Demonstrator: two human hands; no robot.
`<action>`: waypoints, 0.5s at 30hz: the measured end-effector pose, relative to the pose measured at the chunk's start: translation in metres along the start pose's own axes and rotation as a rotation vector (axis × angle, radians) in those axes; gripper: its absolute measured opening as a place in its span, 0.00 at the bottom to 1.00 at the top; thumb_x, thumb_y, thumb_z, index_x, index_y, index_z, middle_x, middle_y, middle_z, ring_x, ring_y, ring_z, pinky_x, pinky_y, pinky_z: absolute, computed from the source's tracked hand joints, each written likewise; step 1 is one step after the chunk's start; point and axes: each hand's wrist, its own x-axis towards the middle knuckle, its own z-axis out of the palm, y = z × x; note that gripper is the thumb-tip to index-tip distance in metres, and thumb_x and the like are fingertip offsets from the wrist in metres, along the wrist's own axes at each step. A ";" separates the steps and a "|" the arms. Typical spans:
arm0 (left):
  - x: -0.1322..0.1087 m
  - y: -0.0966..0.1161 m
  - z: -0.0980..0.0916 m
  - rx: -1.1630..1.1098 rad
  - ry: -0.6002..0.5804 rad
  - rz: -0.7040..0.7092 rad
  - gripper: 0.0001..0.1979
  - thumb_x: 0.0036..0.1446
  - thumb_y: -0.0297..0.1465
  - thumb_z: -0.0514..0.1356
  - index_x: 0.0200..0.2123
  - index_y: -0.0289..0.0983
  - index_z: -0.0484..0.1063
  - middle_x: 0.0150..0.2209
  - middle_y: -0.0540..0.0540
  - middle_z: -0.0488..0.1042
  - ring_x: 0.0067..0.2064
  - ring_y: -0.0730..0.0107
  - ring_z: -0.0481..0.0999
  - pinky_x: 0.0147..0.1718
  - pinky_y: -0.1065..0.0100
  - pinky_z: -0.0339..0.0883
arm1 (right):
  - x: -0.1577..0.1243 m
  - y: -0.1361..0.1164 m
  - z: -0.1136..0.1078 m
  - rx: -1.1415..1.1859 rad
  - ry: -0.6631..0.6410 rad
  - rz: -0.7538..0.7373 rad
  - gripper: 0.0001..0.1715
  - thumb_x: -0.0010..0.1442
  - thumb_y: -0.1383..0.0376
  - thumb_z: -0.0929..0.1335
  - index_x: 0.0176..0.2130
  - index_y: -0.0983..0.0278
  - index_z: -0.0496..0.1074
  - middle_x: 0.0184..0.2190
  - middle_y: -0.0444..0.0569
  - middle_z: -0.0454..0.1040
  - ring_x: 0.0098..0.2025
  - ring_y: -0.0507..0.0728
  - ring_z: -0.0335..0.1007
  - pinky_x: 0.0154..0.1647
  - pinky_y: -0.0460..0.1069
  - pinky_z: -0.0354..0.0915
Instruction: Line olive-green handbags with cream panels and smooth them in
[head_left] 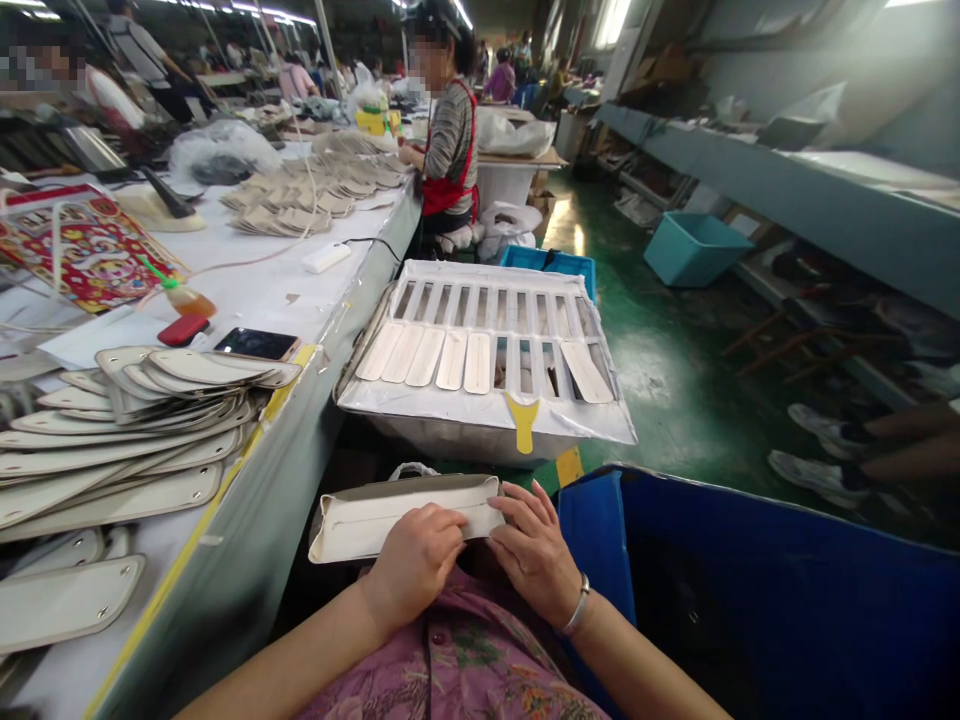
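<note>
My left hand (420, 560): fingers narrow, gripping long cream piece (360, 528), near. My right hand (541, 555): fingers holding its right end. Farther: white slotted rack (585, 425), cream strips (451, 361).

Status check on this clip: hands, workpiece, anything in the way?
Left hand on the long pale piece; right hand at its right end. Slatted white rack beyond, blue bin at right. No obstruction seen at the hands.

phone (256, 344) next to a little red case (184, 330), green-tipped bottle (189, 301) just behind — loud red bag (94, 248) there too, and a turquoise tub (690, 252) on the floor (654, 350)
</note>
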 end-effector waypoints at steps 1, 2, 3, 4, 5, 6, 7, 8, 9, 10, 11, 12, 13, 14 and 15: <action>0.000 0.001 0.001 0.021 0.004 0.000 0.07 0.56 0.23 0.54 0.30 0.37 0.70 0.41 0.48 0.74 0.40 0.64 0.69 0.40 0.62 0.65 | -0.001 -0.003 0.001 -0.021 0.016 0.012 0.09 0.57 0.68 0.64 0.28 0.60 0.72 0.45 0.45 0.71 0.56 0.58 0.56 0.61 0.61 0.43; 0.000 0.002 0.002 0.042 0.004 0.000 0.07 0.55 0.23 0.54 0.30 0.37 0.70 0.42 0.48 0.73 0.41 0.64 0.68 0.40 0.61 0.64 | -0.002 -0.005 0.002 -0.040 0.035 0.027 0.10 0.57 0.69 0.64 0.27 0.60 0.71 0.46 0.45 0.71 0.57 0.58 0.55 0.61 0.61 0.42; 0.000 0.004 0.002 0.062 0.004 -0.002 0.07 0.55 0.22 0.54 0.31 0.37 0.70 0.42 0.48 0.73 0.41 0.63 0.68 0.39 0.61 0.64 | -0.002 -0.007 0.004 -0.055 0.056 0.050 0.10 0.57 0.69 0.64 0.27 0.61 0.71 0.47 0.46 0.70 0.58 0.59 0.54 0.62 0.61 0.42; 0.000 0.005 0.002 0.077 0.004 -0.005 0.07 0.55 0.22 0.54 0.32 0.37 0.70 0.42 0.48 0.72 0.41 0.62 0.68 0.40 0.60 0.64 | -0.003 -0.009 0.006 -0.065 0.075 0.081 0.10 0.57 0.69 0.64 0.27 0.61 0.71 0.48 0.46 0.69 0.58 0.59 0.53 0.62 0.61 0.42; 0.000 0.006 0.003 0.085 0.007 -0.013 0.07 0.55 0.22 0.54 0.33 0.37 0.70 0.43 0.47 0.72 0.42 0.62 0.67 0.40 0.60 0.63 | -0.004 -0.011 0.009 -0.068 0.090 0.119 0.09 0.57 0.69 0.64 0.26 0.61 0.70 0.50 0.47 0.68 0.59 0.60 0.52 0.61 0.61 0.42; 0.000 0.007 0.003 0.086 0.010 -0.022 0.07 0.55 0.22 0.53 0.34 0.37 0.70 0.42 0.47 0.72 0.42 0.62 0.67 0.40 0.60 0.63 | -0.005 -0.013 0.011 -0.063 0.101 0.164 0.08 0.56 0.69 0.64 0.26 0.62 0.70 0.52 0.48 0.66 0.60 0.61 0.51 0.61 0.62 0.43; 0.000 0.008 0.002 0.081 0.013 -0.033 0.07 0.56 0.22 0.53 0.34 0.37 0.70 0.42 0.47 0.72 0.42 0.63 0.67 0.41 0.61 0.63 | -0.005 -0.014 0.014 -0.047 0.105 0.215 0.07 0.56 0.69 0.64 0.27 0.62 0.69 0.53 0.50 0.64 0.60 0.62 0.49 0.60 0.62 0.45; 0.000 0.009 0.002 0.072 0.014 -0.045 0.08 0.56 0.23 0.53 0.34 0.37 0.70 0.41 0.47 0.71 0.42 0.63 0.67 0.41 0.61 0.63 | -0.006 -0.015 0.017 -0.021 0.106 0.267 0.06 0.55 0.69 0.64 0.27 0.63 0.68 0.54 0.52 0.62 0.61 0.63 0.48 0.60 0.62 0.46; 0.001 0.010 0.001 0.062 0.015 -0.059 0.07 0.56 0.23 0.53 0.34 0.37 0.70 0.41 0.47 0.71 0.41 0.64 0.67 0.41 0.62 0.63 | -0.007 -0.016 0.019 0.017 0.112 0.320 0.04 0.54 0.68 0.65 0.27 0.63 0.67 0.55 0.54 0.61 0.61 0.63 0.47 0.59 0.62 0.49; 0.002 0.010 0.000 0.053 0.012 -0.074 0.07 0.56 0.24 0.53 0.33 0.38 0.70 0.40 0.47 0.71 0.41 0.64 0.67 0.41 0.62 0.63 | -0.008 -0.017 0.022 0.064 0.130 0.376 0.01 0.53 0.69 0.65 0.28 0.64 0.66 0.56 0.56 0.59 0.61 0.64 0.47 0.58 0.62 0.51; 0.003 0.011 -0.001 0.046 0.008 -0.092 0.07 0.56 0.24 0.53 0.33 0.38 0.70 0.40 0.47 0.71 0.41 0.64 0.67 0.41 0.62 0.63 | -0.008 -0.018 0.025 0.116 0.158 0.435 0.02 0.52 0.69 0.65 0.30 0.64 0.66 0.57 0.57 0.57 0.61 0.63 0.47 0.57 0.61 0.52; 0.004 0.012 -0.002 0.039 0.002 -0.111 0.07 0.56 0.24 0.53 0.32 0.38 0.70 0.40 0.47 0.71 0.41 0.64 0.67 0.42 0.63 0.62 | -0.009 -0.018 0.029 0.170 0.192 0.492 0.05 0.51 0.69 0.65 0.33 0.64 0.65 0.58 0.58 0.55 0.61 0.63 0.47 0.57 0.61 0.53; 0.006 0.012 -0.002 0.035 -0.005 -0.130 0.07 0.55 0.24 0.53 0.32 0.38 0.70 0.39 0.48 0.70 0.41 0.65 0.67 0.42 0.63 0.62 | -0.009 -0.017 0.032 0.224 0.227 0.546 0.10 0.50 0.69 0.66 0.37 0.64 0.65 0.59 0.59 0.53 0.62 0.62 0.47 0.58 0.60 0.53; 0.007 0.013 -0.003 0.032 -0.015 -0.147 0.06 0.55 0.24 0.53 0.31 0.38 0.69 0.39 0.48 0.70 0.41 0.65 0.67 0.42 0.64 0.62 | -0.010 -0.016 0.036 0.282 0.259 0.602 0.17 0.49 0.68 0.66 0.41 0.65 0.64 0.60 0.59 0.52 0.62 0.62 0.47 0.58 0.59 0.53; 0.009 0.013 -0.004 0.031 -0.025 -0.162 0.06 0.54 0.24 0.54 0.31 0.38 0.69 0.38 0.48 0.69 0.40 0.65 0.67 0.42 0.65 0.62 | -0.010 -0.014 0.039 0.348 0.281 0.661 0.23 0.48 0.67 0.67 0.46 0.65 0.63 0.59 0.58 0.53 0.61 0.61 0.48 0.58 0.58 0.53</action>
